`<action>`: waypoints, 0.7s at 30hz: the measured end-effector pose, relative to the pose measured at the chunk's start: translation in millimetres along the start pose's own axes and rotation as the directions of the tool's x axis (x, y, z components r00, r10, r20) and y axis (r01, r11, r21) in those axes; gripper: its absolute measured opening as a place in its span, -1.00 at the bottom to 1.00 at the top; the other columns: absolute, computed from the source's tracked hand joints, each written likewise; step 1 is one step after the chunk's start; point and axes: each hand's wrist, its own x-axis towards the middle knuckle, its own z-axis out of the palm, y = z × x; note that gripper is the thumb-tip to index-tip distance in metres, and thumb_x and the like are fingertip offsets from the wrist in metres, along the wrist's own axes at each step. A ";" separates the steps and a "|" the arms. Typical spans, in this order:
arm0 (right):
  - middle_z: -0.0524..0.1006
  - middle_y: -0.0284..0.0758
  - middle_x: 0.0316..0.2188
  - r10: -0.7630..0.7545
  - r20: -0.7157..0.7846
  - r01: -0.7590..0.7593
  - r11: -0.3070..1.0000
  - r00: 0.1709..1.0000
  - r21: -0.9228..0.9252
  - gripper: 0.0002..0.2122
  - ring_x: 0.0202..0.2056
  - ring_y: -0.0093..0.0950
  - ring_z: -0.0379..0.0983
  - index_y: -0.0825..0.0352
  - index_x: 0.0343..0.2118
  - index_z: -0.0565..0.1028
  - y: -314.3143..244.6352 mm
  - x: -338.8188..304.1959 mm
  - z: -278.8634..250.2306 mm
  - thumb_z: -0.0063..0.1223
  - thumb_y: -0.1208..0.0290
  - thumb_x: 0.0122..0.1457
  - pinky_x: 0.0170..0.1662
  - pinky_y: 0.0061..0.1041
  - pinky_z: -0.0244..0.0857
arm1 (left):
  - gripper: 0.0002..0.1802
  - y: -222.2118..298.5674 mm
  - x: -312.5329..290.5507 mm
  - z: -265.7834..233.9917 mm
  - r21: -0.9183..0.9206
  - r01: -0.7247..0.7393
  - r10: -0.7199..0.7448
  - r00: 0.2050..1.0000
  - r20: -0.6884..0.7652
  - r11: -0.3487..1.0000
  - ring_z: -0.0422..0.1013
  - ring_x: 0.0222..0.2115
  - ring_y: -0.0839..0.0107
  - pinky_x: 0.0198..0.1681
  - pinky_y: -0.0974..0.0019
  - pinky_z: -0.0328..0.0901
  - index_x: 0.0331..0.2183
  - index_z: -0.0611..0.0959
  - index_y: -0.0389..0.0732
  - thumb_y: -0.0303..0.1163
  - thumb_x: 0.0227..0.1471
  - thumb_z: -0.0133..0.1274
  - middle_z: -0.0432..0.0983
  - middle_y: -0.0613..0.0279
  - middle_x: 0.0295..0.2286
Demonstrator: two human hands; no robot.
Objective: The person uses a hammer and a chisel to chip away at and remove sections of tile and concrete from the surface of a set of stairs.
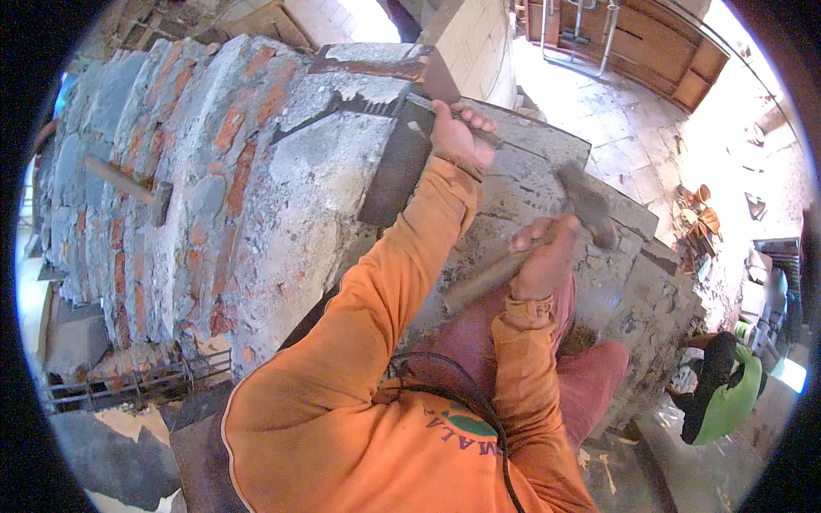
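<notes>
My left hand [463,137], at the end of a long orange sleeve, is closed around a narrow metal chisel [419,102]. The chisel's tip points left, at the broken edge of the concrete and brick masonry [316,171]. A dark slab-like piece [389,171] lies just below that tip. Lower and to the right, my right hand [547,256] grips the wooden handle of a hammer [483,280]. Its dark head, smeared by motion, is up beyond my fist, to the right of the left hand and apart from the chisel.
A second hammer [128,181] with a wooden handle rests on the stepped brickwork at left. Exposed rebar [137,382] sticks out below it. At right, a person in green [735,398] crouches lower down, near broken reddish pieces [699,218]. The masonry drops off at its right edge.
</notes>
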 end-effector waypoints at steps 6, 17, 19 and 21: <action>0.30 -0.40 -0.70 0.023 0.292 0.087 0.930 0.956 -0.357 -0.74 -0.74 -0.55 0.23 0.25 -0.39 0.28 18.8 14.4 -3.2 -0.28 0.14 0.27 -0.71 -0.53 0.13 | -0.49 6.4 -2.5 -10.3 -0.072 -0.028 0.027 1.000 -0.006 0.997 0.14 -0.65 0.44 -0.52 0.27 0.15 -0.54 0.34 -0.07 0.15 0.15 -0.33 0.17 0.42 -0.68; 0.31 -0.40 -0.71 -0.001 0.151 0.024 0.989 0.989 -0.149 -0.77 -0.77 -0.54 0.22 0.24 -0.35 0.28 13.3 19.2 -10.7 -0.24 0.16 0.26 -0.72 -0.53 0.14 | -0.41 7.8 -2.5 -20.1 -0.086 0.104 -0.098 0.992 0.077 0.991 0.31 -0.50 0.28 -0.25 0.07 0.28 -0.54 0.40 -0.17 0.11 0.19 -0.45 0.31 0.28 -0.63; 0.29 -0.39 -0.71 -0.082 0.030 0.060 0.890 0.996 0.451 -0.75 -0.75 -0.54 0.22 0.25 -0.37 0.32 10.7 11.3 -2.6 -0.26 0.16 0.26 -0.69 -0.54 0.16 | -0.44 12.7 -0.5 -11.5 -0.093 0.087 -0.079 0.994 0.079 0.992 0.33 -0.43 0.23 -0.21 0.07 0.26 -0.52 0.42 -0.19 0.06 0.20 -0.41 0.35 0.23 -0.58; 0.32 -0.39 -0.72 -0.044 0.164 0.055 0.996 0.985 -0.067 -0.73 -0.75 -0.54 0.25 0.26 -0.36 0.31 33.4 26.1 8.1 -0.26 0.13 0.26 -0.71 -0.52 0.15 | -0.46 11.9 -2.2 -15.2 -0.100 0.122 -0.107 0.983 0.147 0.988 0.34 -0.39 0.20 -0.18 0.05 0.26 -0.51 0.42 -0.22 0.02 0.20 -0.38 0.36 0.18 -0.55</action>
